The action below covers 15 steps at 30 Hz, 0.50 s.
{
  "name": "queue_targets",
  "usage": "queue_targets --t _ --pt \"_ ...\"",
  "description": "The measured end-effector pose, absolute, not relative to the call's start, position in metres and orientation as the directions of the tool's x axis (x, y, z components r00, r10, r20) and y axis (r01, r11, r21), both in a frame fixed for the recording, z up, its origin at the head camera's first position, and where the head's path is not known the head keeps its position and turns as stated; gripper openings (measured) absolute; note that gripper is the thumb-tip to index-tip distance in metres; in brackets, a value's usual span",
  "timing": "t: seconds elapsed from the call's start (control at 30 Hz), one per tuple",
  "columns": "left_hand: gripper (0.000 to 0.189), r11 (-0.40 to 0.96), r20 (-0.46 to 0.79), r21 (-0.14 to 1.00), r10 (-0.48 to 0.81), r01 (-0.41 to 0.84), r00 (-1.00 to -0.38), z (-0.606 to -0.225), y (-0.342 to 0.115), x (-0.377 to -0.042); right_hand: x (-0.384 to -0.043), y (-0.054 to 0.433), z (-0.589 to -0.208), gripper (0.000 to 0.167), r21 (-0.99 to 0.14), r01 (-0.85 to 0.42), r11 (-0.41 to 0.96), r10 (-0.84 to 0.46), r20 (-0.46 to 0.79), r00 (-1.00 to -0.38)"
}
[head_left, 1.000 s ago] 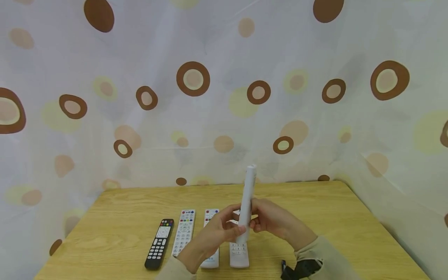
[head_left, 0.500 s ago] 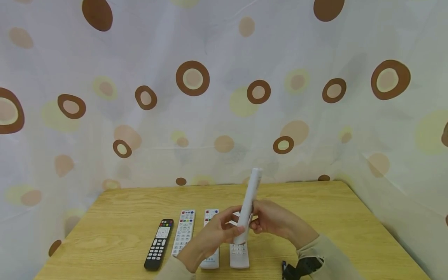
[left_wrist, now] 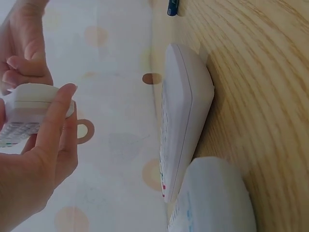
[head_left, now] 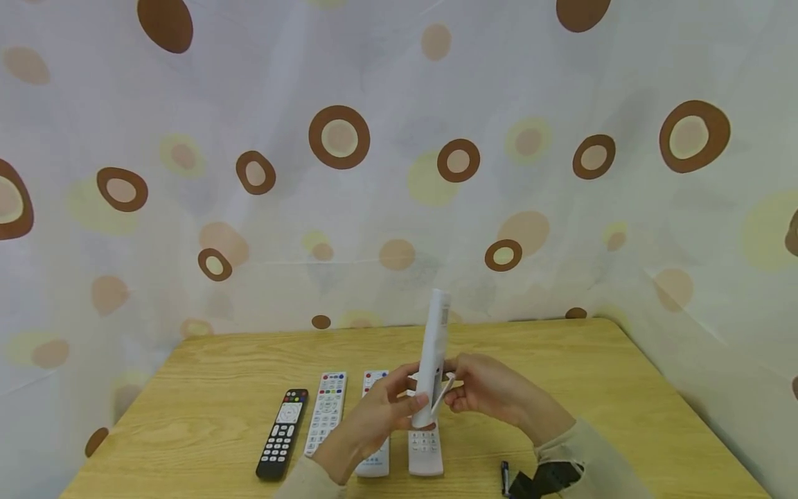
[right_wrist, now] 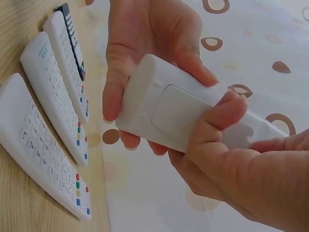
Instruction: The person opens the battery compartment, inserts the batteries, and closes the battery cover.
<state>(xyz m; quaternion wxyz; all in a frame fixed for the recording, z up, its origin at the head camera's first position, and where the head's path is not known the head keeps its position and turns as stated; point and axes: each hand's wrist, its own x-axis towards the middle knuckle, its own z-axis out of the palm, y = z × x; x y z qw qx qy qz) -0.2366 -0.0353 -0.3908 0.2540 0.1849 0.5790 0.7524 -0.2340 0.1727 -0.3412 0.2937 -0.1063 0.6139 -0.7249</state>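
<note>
Above the table my left hand (head_left: 374, 416) grips a white remote control (head_left: 431, 339) near its lower end, tilted nearly upright. In the right wrist view its back shows, with the battery cover (right_wrist: 178, 110) set in it. My right hand (head_left: 492, 389) pinches that cover at the upper edge, and in the head view the cover stands at an angle off the back. The keys face away from the right hand, as the left wrist view shows. What lies inside the battery compartment is hidden.
Below the hands a white remote (head_left: 426, 454) lies on the wooden table (head_left: 561, 388). Left of it lie two more white remotes, one of them (head_left: 327, 409) beside a black remote (head_left: 283, 436). A dark battery (head_left: 505, 478) lies near the right wrist. A patterned curtain (head_left: 399, 208) hangs behind.
The battery cover has swung out from the back of the held remote under my right fingers. The held remote has turned and shifted slightly left; the table items stay put.
</note>
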Motion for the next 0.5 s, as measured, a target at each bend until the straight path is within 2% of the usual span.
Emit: queue_targets --t 0.07,0.13,0.33,0.4,0.5 --pt "0.06 -0.218 -0.012 0.961 0.586 -0.171 -0.81 -0.3917 -0.0368 -0.2369 -0.2316 0.1709 -0.3416 0.049 -0.954 0.287 -0.082 -0.521 -0.204 -0.829" --pt "0.06 -0.234 -0.008 0.957 0.574 -0.173 -0.819 -0.3927 -0.0378 -0.2377 -0.2293 0.1688 -0.3426 0.046 -0.955 0.277 -0.103 -0.475 -0.197 -0.858" --pt "0.057 -0.273 0.0 0.946 0.542 -0.176 -0.84 -0.3946 -0.0397 -0.239 -0.2256 0.1647 -0.3456 0.019 -0.95 0.261 -0.171 -0.406 -0.174 -0.897" --pt "0.058 -0.284 0.005 0.943 0.537 -0.175 -0.844 -0.3952 -0.04 -0.2391 -0.2251 0.1638 -0.3463 0.02 -0.951 0.257 -0.172 -0.401 -0.171 -0.9" --pt "0.058 -0.296 0.015 0.94 0.537 -0.172 -0.843 -0.3964 -0.0412 -0.2392 -0.2241 0.1641 -0.3491 0.021 -0.973 0.205 -0.104 -0.388 -0.15 -0.909"
